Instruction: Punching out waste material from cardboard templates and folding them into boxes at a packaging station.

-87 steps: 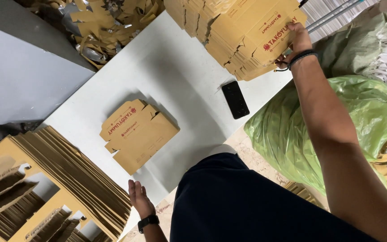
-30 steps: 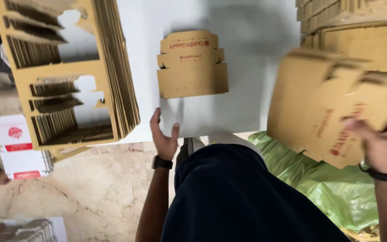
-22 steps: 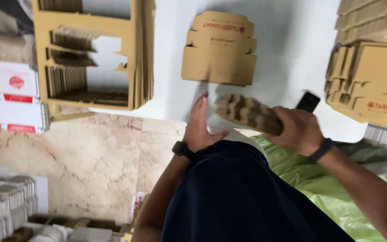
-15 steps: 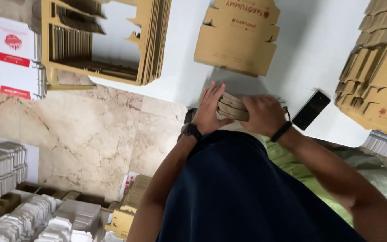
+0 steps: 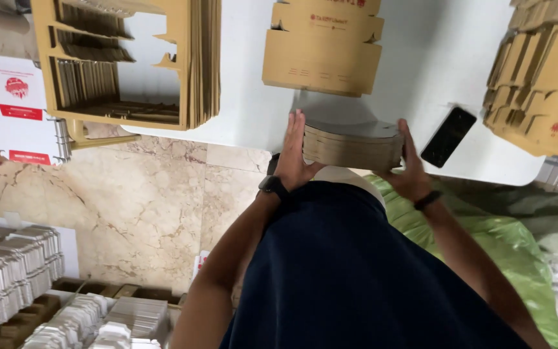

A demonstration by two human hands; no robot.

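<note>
A stack of flat cardboard blanks (image 5: 351,143) lies at the near edge of a white table (image 5: 253,116), just in front of the person's body, and both hands press it from the two sides. The left hand (image 5: 292,154) lies flat against the left end of the stack with the fingers stretched out and together, and the right hand (image 5: 408,168) holds the right end, its fingers curved around the corner; so the hands grasp the stack between them. A black watch sits on the left wrist and a dark band on the right one. Just behind the stack on the table lies a folded brown box (image 5: 322,45), and a black phone (image 5: 448,136) lies to the right, near the right hand. Further right a tall pile of brown boxes (image 5: 544,84) is cut off by the picture edge, so its full height cannot be seen. At the left, a thick pile of cardboard sheets with cut-out windows (image 5: 130,64) hangs partly over the table edge. The floor is beige marble tile (image 5: 137,200). On it lie white printed cartons (image 5: 20,110) at the left and rows of grey folded pieces in trays (image 5: 20,284) at the bottom left; what they are is hard to make out. A green plastic bag (image 5: 505,245) stands under the right arm, its contents hidden.
</note>
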